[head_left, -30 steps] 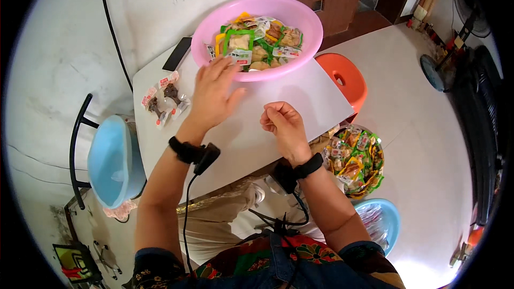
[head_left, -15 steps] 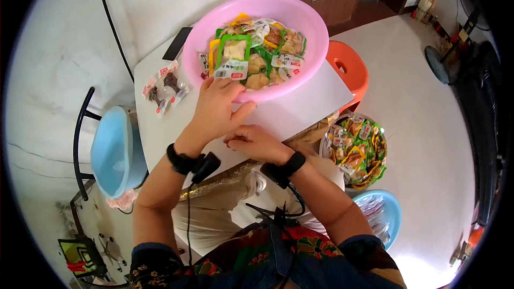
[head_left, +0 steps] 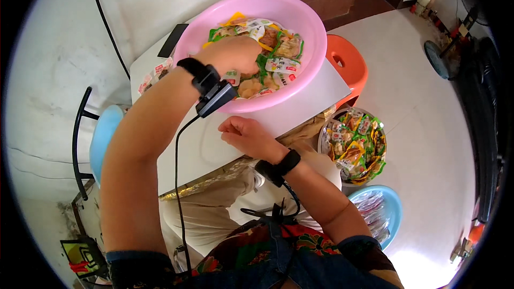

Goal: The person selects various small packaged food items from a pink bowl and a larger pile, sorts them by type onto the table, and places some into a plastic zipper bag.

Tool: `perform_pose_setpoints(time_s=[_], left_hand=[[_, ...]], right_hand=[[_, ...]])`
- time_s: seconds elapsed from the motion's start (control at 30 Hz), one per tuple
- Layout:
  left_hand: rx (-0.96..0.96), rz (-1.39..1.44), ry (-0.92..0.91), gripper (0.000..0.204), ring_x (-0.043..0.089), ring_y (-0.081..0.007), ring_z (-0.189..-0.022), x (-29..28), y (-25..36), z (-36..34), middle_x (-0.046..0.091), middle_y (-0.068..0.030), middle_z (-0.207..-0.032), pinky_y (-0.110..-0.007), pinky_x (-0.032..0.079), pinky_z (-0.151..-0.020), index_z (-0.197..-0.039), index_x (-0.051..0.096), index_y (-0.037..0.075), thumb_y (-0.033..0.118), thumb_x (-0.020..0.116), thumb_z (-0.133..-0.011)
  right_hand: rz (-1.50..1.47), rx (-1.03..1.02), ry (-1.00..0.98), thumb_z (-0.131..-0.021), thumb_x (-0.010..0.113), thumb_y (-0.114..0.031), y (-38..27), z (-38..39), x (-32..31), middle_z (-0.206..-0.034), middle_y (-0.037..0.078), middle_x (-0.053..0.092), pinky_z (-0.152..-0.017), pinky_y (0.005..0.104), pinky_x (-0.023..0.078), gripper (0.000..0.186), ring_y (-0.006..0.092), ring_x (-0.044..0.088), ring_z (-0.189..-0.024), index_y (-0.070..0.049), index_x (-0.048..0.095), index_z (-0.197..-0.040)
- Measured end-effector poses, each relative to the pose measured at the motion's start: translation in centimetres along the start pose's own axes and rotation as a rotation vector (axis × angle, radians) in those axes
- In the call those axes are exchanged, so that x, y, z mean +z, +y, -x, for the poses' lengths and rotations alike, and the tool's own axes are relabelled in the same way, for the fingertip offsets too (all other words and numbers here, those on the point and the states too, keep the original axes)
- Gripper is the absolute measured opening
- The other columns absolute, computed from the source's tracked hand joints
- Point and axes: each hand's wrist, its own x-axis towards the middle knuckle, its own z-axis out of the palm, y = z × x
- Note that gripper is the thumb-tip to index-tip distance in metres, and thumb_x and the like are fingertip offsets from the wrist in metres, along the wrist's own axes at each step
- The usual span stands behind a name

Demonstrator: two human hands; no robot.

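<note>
My left hand (head_left: 241, 54) is inside the pink basin (head_left: 316, 29), over a heap of small sealed food packets (head_left: 282, 65) with green, yellow and clear wrapping. Its fingers point down among the packets and are hidden behind the back of the hand, so their grip does not show. Just in front of the basin, above the white tabletop (head_left: 201, 155), my right hand (head_left: 246, 136) is curled into a loose fist with nothing visible in it. Black straps with small devices circle both wrists.
A black phone-like slab (head_left: 172, 40) and a clear packet (head_left: 154, 76) lie left of the basin. On the right stand an orange stool (head_left: 348, 64), a tub of packets (head_left: 353, 147) and a blue basin (head_left: 395, 217) holding clear plastic bags. A light-blue tub (head_left: 101, 139) is at left.
My left hand has moved from the basin's near rim up and rightward into it, onto the packets. The forearm now covers the basin's left side. My right hand stays nearly in place.
</note>
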Motion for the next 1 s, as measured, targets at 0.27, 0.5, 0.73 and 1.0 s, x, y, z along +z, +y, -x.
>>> perform_pose_setpoints(time_s=[0.27,0.5,0.73,1.0], left_hand=[[0.024,0.072,-0.090,0.051,0.062,-0.0359,-0.093,-0.4,1.2,-1.3,0.065,-0.0194,-0.096,-0.043,0.050,-0.077,-0.103,0.061,0.000,0.025,0.082,-0.064],[0.006,-0.026,-0.048,0.044,0.063,-0.0339,-0.093,-0.2,1.7,-0.9,0.065,-0.0189,-0.100,-0.042,0.049,-0.077,-0.109,0.058,0.003,0.015,0.074,-0.070],[0.082,0.375,0.500,0.024,0.060,-0.0208,-0.075,-2.0,-3.6,3.4,0.063,-0.0096,-0.081,-0.034,0.047,-0.066,-0.104,0.059,0.004,0.009,0.065,-0.081],[-0.167,1.106,0.542,0.016,0.059,-0.0109,-0.077,-0.9,-6.5,12.2,0.063,-0.0018,-0.090,-0.026,0.049,-0.067,-0.106,0.058,0.005,0.010,0.056,-0.091]], right_hand=[[-0.001,-0.039,0.009,-0.090,0.061,-0.012,-0.1,0.4,-0.8,-0.076,-0.004,0.052,-0.062,0.0216,0.042,0.017,0.0043,0.046,-0.069,0.001,0.059,-0.101],[-0.045,-0.068,0.014,-0.090,0.061,-0.011,-0.1,0.0,-0.9,-0.077,-0.002,0.054,-0.064,0.0224,0.044,0.017,0.0052,0.048,-0.071,0.001,0.058,-0.102],[0.035,-0.096,0.010,-0.089,0.062,-0.013,-0.4,0.0,-1.0,-0.081,-0.001,0.057,-0.067,0.0240,0.046,0.020,0.0062,0.051,-0.075,0.001,0.058,-0.103],[0.052,-0.089,0.057,-0.087,0.062,-0.014,-0.4,-0.1,0.5,-0.082,-0.001,0.056,-0.068,0.0235,0.045,0.021,0.0070,0.051,-0.075,0.000,0.060,-0.103]])
